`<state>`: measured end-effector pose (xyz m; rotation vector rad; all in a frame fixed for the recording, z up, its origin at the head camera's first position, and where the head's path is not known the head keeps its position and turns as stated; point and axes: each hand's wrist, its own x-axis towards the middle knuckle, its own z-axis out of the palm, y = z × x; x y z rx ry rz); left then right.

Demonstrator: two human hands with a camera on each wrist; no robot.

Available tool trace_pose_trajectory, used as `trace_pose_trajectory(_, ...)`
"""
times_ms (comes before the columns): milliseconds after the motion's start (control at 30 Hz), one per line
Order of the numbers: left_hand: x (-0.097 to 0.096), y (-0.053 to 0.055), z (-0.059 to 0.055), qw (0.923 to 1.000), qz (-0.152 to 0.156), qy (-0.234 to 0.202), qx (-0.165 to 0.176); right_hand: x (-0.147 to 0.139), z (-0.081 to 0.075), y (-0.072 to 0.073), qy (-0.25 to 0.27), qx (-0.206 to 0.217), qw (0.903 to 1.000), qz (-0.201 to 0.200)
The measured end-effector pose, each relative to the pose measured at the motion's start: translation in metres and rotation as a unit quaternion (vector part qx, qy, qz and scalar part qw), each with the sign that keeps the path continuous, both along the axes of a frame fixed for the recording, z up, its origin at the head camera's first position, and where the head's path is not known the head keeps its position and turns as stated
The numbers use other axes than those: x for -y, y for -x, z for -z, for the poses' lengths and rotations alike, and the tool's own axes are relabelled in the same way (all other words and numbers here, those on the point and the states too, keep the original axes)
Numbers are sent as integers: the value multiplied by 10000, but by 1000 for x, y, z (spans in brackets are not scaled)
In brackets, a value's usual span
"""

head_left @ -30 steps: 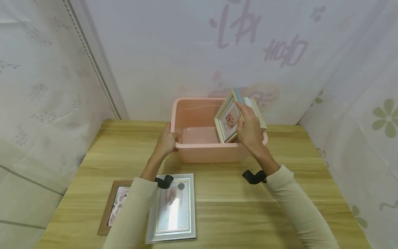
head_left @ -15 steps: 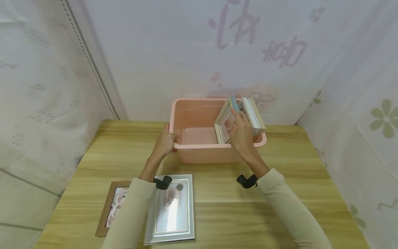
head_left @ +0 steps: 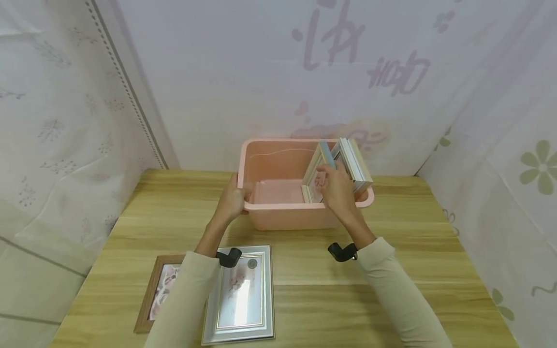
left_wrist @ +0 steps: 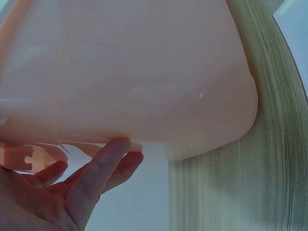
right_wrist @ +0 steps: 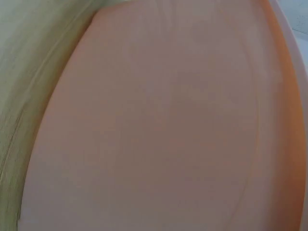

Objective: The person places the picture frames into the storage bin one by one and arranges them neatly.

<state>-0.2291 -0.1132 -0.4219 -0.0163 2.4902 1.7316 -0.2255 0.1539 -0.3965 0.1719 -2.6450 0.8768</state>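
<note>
Wood-grain bench (head_left: pixel 322 309): left grip (head_left: pixel 230 199) clamped on pink tub (head_left: pixel 289 218); right grip (head_left: pixel 338 192) clamped on tilted picture frame (head_left: pixel 314 180) inside, other frames (head_left: pixel 358 163) beside.

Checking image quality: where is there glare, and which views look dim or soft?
Head view: bright glare streak on the silver picture frame; left wrist: dim, small highlight on the pink bin; right wrist: dim and soft, low contrast across the bin.

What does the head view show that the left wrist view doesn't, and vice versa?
Only the head view: the right hand at a cream frame inside the pink bin, and a brown frame on the table. Only the left wrist view: the palm side of the left hand and a notched piece by its fingers. Both: the bin, left hand and table.
</note>
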Motion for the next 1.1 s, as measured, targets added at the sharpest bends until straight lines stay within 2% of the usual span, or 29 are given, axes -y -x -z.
trace_pose_trajectory(133, 3, -1, 1, 10000, 25, 27, 12, 3, 0, 0, -91, 179, 9998, 44)
trace_pose_trajectory(400, 5, -2, 3, 10000, -57, 23, 19, 5, -1, 2, -232, 226, 9994, 80)
trace_pose_trajectory(733, 3, -1, 3, 10000, 22, 47, -70, 2, -1, 2, -374, 308, 9988, 56)
trace_pose_trajectory(933, -1, -2, 2, 9999, 77, 56, -68, 0, 0, -1, -491, 11, 9982, 344)
trace_pose_trajectory(1100, -1, -2, 0, 9999, 135, 32, -80, 4, 0, 1, -967, -148, 9924, 744)
